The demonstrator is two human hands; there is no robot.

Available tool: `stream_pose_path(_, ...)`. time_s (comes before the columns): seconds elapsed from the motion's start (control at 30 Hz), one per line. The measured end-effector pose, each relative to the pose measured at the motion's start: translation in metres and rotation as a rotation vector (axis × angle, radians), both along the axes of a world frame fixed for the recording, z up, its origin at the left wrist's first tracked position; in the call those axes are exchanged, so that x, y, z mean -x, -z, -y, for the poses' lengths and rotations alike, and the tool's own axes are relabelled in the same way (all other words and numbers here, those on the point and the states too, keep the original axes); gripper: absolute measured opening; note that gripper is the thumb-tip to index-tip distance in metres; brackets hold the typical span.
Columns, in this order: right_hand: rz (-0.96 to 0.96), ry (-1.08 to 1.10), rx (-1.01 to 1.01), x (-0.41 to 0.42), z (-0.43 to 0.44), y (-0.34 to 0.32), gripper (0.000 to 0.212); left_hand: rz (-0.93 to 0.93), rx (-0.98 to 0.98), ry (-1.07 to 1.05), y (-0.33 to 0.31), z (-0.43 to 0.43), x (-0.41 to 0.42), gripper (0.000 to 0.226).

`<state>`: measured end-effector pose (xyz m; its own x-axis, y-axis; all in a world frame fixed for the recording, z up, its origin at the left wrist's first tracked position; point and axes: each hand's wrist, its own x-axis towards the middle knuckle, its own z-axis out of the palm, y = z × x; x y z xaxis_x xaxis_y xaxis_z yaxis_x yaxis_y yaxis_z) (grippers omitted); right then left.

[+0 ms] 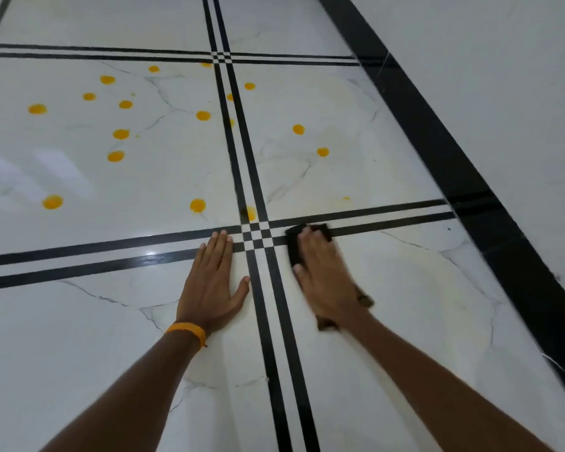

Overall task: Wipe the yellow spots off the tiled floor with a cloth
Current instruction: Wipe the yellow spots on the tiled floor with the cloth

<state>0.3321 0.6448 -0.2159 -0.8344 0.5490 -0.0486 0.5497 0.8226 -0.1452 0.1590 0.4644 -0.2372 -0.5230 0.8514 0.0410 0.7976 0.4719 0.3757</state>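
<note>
A white marble-look tiled floor [405,305] with double black inlay lines fills the view. Several yellow spots [121,134] dot the far left tile, and a few more yellow spots [298,129] lie on the far right tile. One spot [250,213] sits just beyond the line crossing. My right hand [323,275] presses a dark cloth [293,246] flat on the floor, right of the crossing; the hand is blurred. My left hand [211,282] lies flat on the tile left of the crossing, palm down, fingers together, holding nothing. An orange band is on that wrist.
A wide black border strip [437,151] runs diagonally along the right, with a pale wall surface [519,93] beyond it. Faint yellowish smears tint the far right tile [356,102]. Light glare shows on the left tile [46,171].
</note>
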Motion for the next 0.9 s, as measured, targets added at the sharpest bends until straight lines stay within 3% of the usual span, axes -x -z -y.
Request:
stream_pose_path(0.1,-0.022,0.331,-0.050,0.020,-0.067,0.003,0.073,-0.021,-0.005,0.003,0.001,-0.001,-0.004,0.082)
stream_pose_path(0.17,-0.010,0.460,-0.045,0.044,-0.068,-0.001,0.078,-0.028,0.001,0.008,0.001,0.000,-0.002,0.082)
stream_pose_path(0.23,-0.016,0.365,-0.037,0.060,-0.039,0.000,0.077,-0.014,0.005,-0.009,-0.001,0.000,-0.004,0.083)
stream_pose_path(0.3,-0.024,0.114,-0.028,0.054,-0.005,0.000,0.072,0.002,0.001,-0.021,-0.003,0.001,-0.007,0.085)
stream_pose_path(0.4,0.011,-0.085,0.015,0.032,-0.004,0.003,0.069,-0.021,-0.014,-0.119,-0.004,0.003,0.013,0.085)
stream_pose_path(0.57,-0.025,0.217,-0.053,0.122,-0.041,0.000,0.069,-0.123,0.090,-0.334,0.002,0.026,0.075,0.092)
stream_pose_path(0.63,-0.055,0.064,-0.033,0.165,-0.004,0.006,0.067,-0.125,0.113,-0.342,0.006,0.026,0.079,0.091)
stream_pose_path(0.73,-0.078,-0.221,-0.007,0.138,0.029,0.011,0.066,-0.116,0.133,-0.338,0.003,0.025,0.073,0.090)
stream_pose_path(0.83,-0.069,-0.054,-0.032,0.139,-0.025,0.009,0.067,-0.096,0.134,-0.357,-0.001,0.024,0.076,0.090)
stream_pose_path(0.9,-0.032,0.047,-0.022,0.181,-0.045,0.002,0.068,-0.081,0.146,-0.348,-0.001,0.026,0.074,0.091)
